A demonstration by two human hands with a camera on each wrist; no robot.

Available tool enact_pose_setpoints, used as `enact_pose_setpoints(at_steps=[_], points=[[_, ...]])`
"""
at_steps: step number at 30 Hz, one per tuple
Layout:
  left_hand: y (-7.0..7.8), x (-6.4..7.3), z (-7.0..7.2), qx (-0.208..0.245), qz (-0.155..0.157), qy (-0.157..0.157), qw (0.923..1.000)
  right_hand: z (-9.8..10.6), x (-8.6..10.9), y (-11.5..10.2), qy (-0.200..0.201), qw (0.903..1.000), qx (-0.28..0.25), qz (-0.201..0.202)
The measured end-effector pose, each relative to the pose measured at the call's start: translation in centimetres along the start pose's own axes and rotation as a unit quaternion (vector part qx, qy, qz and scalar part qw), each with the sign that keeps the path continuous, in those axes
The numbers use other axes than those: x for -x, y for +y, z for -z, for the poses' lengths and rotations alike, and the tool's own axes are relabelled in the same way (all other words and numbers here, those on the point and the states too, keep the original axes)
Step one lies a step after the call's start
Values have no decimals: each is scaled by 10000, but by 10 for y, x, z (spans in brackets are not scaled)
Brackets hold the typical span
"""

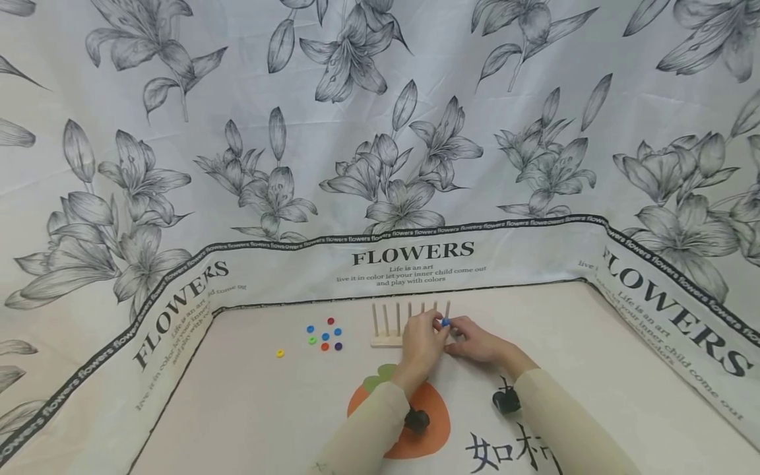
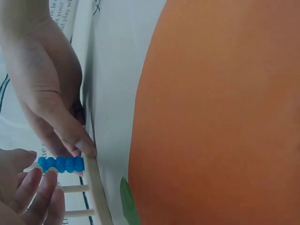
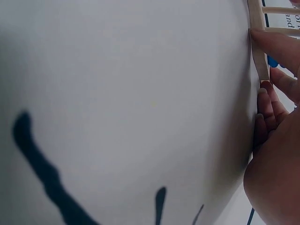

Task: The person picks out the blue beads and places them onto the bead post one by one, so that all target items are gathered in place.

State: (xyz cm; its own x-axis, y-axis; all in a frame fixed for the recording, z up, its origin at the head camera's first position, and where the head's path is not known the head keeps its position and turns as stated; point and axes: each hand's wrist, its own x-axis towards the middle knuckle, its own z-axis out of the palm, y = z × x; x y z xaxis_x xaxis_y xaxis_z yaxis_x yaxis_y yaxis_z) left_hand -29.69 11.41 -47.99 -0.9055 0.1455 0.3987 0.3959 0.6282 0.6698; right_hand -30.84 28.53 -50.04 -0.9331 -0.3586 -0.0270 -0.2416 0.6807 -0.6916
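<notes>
A wooden peg rack (image 1: 386, 341) stands with a row of upright pegs on a long base. On its rightmost peg sits a stack of blue beads (image 2: 61, 164), several of them touching one another. My left hand (image 1: 423, 340) is at the upper end of that stack, thumb and fingers pinching around the top blue bead (image 1: 445, 322). From the right side, my right hand (image 1: 477, 340) grips the end of the rack's base, its thumb against the wood in the left wrist view. In the right wrist view, fingers hide most of the beads.
Left of the rack lie several loose beads: red (image 1: 330, 321), green (image 1: 312, 340), orange (image 1: 324, 347), purple (image 1: 338, 346), blue (image 1: 310, 329) and, farther off, yellow (image 1: 280, 353). The tablecloth bears an orange persimmon print (image 1: 436, 422). A flowered curtain (image 1: 410, 254) encloses the back and sides.
</notes>
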Motion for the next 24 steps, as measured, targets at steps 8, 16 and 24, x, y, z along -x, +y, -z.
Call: enact_pose_setpoints(at_steps=[8,16,24], points=[[1,7,21,-70,-34,-279,9996,3,1,2,-72,9997,56,-209],[-13,18,55,8,-181,-440,9989,0,-2,4,-70,9994,25,-325],[-46,27,82,240,-33,-341,9991,-1,-3,-2,-99,9986,13,-514]])
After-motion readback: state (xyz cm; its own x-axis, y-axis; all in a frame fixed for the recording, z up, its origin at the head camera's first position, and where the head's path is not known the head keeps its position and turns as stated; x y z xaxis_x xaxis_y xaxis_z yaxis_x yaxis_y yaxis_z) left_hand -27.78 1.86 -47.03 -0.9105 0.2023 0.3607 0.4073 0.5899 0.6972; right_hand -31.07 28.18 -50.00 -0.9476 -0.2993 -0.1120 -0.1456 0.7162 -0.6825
